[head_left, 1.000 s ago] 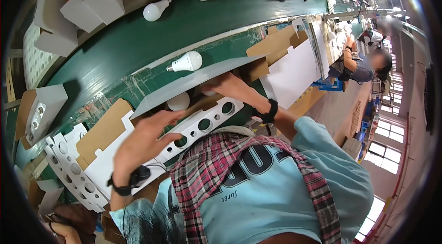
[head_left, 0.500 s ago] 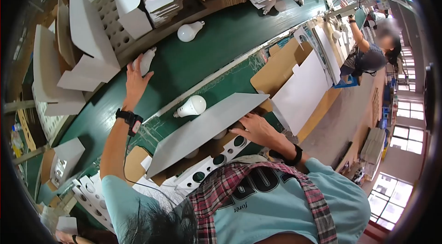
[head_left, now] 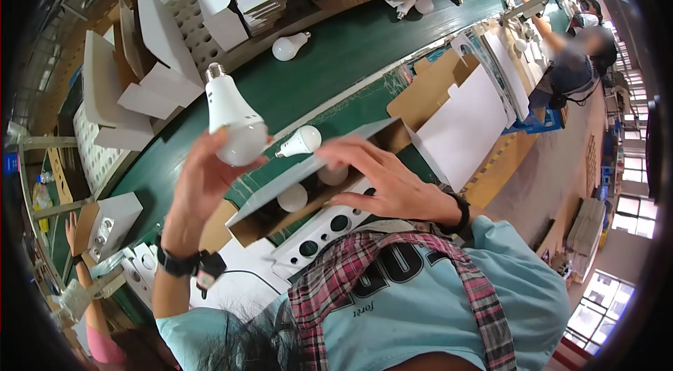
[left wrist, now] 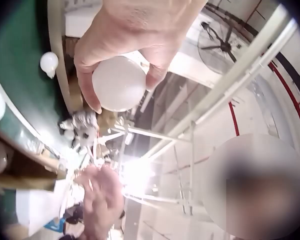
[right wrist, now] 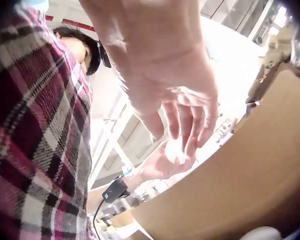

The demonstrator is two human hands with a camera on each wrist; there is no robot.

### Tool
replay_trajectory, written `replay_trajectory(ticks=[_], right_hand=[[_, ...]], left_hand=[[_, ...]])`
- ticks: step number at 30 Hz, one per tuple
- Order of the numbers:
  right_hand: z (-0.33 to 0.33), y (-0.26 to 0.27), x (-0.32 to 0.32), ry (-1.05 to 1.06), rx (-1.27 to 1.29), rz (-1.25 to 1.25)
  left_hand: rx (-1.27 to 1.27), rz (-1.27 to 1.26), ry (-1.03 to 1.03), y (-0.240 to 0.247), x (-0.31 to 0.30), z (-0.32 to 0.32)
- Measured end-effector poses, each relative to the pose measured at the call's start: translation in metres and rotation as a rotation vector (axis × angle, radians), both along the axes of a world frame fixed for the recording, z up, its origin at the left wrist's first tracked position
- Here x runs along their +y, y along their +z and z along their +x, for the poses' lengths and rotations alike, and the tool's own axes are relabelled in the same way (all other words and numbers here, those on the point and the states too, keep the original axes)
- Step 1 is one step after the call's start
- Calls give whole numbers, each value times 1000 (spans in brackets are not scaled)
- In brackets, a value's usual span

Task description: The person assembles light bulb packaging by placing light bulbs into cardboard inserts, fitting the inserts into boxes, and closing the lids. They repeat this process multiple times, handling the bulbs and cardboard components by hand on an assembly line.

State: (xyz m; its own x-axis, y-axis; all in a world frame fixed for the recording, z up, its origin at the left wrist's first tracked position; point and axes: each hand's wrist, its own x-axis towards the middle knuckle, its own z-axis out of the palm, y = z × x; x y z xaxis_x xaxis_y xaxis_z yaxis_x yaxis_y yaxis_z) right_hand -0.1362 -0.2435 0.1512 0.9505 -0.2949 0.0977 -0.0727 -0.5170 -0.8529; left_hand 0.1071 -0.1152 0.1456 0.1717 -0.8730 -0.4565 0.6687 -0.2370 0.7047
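In the head view my left hand (head_left: 196, 182) holds a white LED light bulb (head_left: 231, 101) by its globe, screw base pointing up. The left wrist view shows the bulb's round globe (left wrist: 119, 84) between thumb and fingers. My right hand (head_left: 378, 178), fingers spread and bent a little, hovers over the near side of an open carton (head_left: 247, 227). Inside the carton sit two bulbs, one at the left (head_left: 292, 197) and one (head_left: 333, 175) partly under the right fingers. Another bulb (head_left: 303, 140) lies just behind the carton's far wall.
A bulb (head_left: 286, 47) lies on the green belt (head_left: 350, 56). Along its far side stand open white cartons (head_left: 165, 35) and stacked flat ones. A white insert with holes (head_left: 340, 222) lies nearest the body. More cartons (head_left: 456, 126) stand at right; other people work at both ends.
My left hand reached out to a bulb on the belt, gripped it and brought it back toward the carton. The right hand has lifted from the carton's edge and opened wider.
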Motion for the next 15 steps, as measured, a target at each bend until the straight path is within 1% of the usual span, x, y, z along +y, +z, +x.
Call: replay_trajectory(ticks=[1,4,7,8,9,11,12,13,15], right_hand=[[4,6,6,-49,-111,0],[8,13,21,-73,-217,-188],[-6,2,31,-101,-149,-299],[-15,0,28,-110,-166,-298],[-27,4,24,-145,-110,-279],[-55,14,10,-220,2,-240],[-70,16,-2,-251,84,-127],[-83,15,-12,-284,163,-16],[-97,2,-26,-358,307,34]], left_hand=[[-23,-16,-7,12,7,-19],[-33,-22,-100,33,13,-79],[-40,-5,-72,16,13,-122],[-38,-44,-112,5,14,-127],[-60,-110,-121,-5,15,-132],[-235,-220,-300,-21,24,-130],[-376,-163,-306,-31,32,-134],[-646,-162,-362,-39,41,-134],[-1190,-154,-461,-56,57,-128]])
